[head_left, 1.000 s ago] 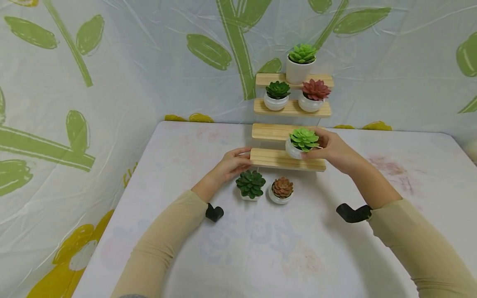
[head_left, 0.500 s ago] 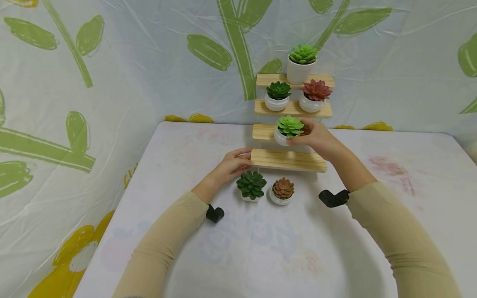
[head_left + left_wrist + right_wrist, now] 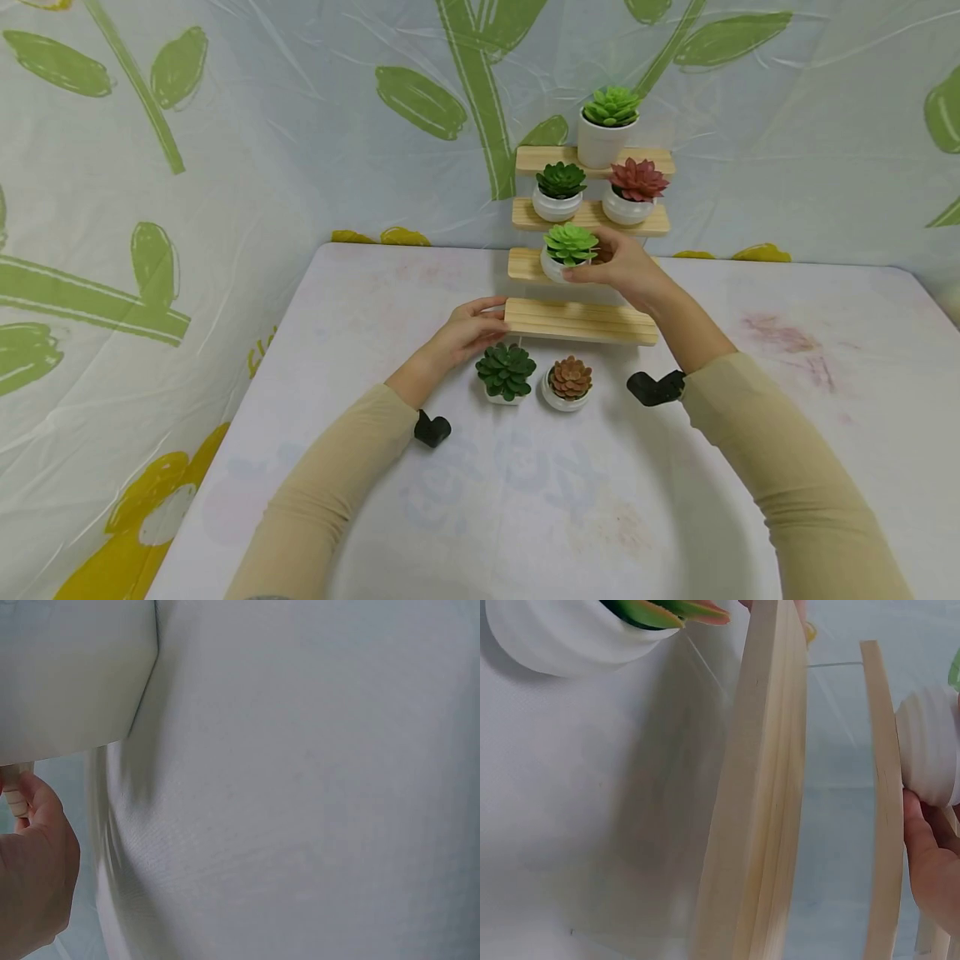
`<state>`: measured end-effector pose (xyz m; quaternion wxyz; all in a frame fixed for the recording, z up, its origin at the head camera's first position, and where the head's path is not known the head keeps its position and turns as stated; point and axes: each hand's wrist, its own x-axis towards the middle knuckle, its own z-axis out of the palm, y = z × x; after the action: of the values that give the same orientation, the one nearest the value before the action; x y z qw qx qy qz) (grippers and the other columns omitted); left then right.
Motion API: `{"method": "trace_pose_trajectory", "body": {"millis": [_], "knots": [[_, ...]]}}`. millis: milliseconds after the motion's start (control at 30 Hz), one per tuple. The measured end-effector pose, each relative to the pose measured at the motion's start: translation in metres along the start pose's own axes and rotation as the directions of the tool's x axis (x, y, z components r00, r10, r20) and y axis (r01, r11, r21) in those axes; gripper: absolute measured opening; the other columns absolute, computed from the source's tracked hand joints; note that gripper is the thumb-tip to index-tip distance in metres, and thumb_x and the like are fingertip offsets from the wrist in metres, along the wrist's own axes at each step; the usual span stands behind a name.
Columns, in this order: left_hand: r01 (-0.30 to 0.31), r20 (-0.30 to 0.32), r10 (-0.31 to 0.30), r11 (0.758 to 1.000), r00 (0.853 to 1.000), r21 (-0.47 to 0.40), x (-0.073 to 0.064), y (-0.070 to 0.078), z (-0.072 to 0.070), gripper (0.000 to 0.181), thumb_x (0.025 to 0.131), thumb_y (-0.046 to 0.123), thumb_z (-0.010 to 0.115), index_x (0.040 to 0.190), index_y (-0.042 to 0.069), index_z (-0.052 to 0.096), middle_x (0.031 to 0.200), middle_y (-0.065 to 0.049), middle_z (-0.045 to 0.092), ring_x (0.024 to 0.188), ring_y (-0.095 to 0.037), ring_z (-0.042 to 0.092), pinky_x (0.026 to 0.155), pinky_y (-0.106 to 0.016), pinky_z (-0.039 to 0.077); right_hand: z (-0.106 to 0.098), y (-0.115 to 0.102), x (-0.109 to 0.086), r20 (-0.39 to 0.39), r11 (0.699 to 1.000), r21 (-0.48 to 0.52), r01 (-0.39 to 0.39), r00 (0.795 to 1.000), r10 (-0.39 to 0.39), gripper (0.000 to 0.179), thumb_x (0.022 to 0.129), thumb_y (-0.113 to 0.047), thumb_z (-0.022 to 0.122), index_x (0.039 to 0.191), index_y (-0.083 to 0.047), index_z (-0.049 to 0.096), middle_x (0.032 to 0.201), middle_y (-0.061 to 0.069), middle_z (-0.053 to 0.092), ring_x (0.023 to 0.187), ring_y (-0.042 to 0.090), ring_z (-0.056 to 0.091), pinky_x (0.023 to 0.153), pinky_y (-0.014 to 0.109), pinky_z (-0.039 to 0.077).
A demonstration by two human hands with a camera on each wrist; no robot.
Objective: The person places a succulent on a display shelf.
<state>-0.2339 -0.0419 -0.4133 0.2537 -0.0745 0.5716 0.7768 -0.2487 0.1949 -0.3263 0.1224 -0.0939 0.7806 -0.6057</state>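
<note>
My right hand [image 3: 630, 268] grips a small white pot holding a light green succulent [image 3: 571, 242]. That pot is at the left part of the second-lowest step of a wooden tiered plant stand [image 3: 581, 321]; in the right wrist view the white pot [image 3: 928, 746] sits right against the step's board. My left hand [image 3: 467, 329] holds the left end of the lowest step, its thumb and fingers pinching the wood [image 3: 16, 796] in the left wrist view. In front of the stand, a dark green succulent [image 3: 506, 372] and a brown succulent [image 3: 568, 380] stand in white pots on the table.
A taller white pot with a bright green succulent [image 3: 606, 137] stands on the top step. One step down are a dark green succulent [image 3: 559, 183] and a red succulent [image 3: 636, 183]. A leaf-printed cloth [image 3: 300, 150] hangs behind the white table [image 3: 420, 517].
My right hand has carried the light green succulent up and left, from over the lowest step to the second-lowest one. The left hand has stayed at the stand's left end.
</note>
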Motion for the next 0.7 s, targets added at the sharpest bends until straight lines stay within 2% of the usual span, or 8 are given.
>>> {"method": "trace_pose_trajectory", "body": {"millis": [400,700], "knots": [[0.002,-0.007,-0.002,1.000,1.000,0.003,-0.0006,0.0010,0.0004,0.057,0.084,-0.016,0.056,0.137,0.004,0.046,0.132,-0.020,0.049,0.107,-0.024,0.053,0.092,-0.034,0.043,0.0061,-0.0011,0.0068,-0.032,1.000,-0.012,-0.003,0.999,0.002,0.062,0.082,-0.006,0.071,0.136,-0.006,0.043,0.114,0.001,0.052,0.092,0.012,0.052,0.073,0.022,0.049],[0.005,-0.004,-0.005,1.000,1.000,0.007,-0.0016,0.0008,0.0008,0.057,0.084,-0.016,0.055,0.137,0.004,0.046,0.132,-0.020,0.048,0.107,-0.024,0.053,0.096,-0.036,0.041,0.0042,-0.0004,0.0045,-0.017,1.000,0.001,0.001,1.000,-0.001,0.061,0.083,-0.006,0.069,0.137,-0.005,0.041,0.116,0.001,0.050,0.093,0.013,0.052,0.075,0.021,0.048]]}}
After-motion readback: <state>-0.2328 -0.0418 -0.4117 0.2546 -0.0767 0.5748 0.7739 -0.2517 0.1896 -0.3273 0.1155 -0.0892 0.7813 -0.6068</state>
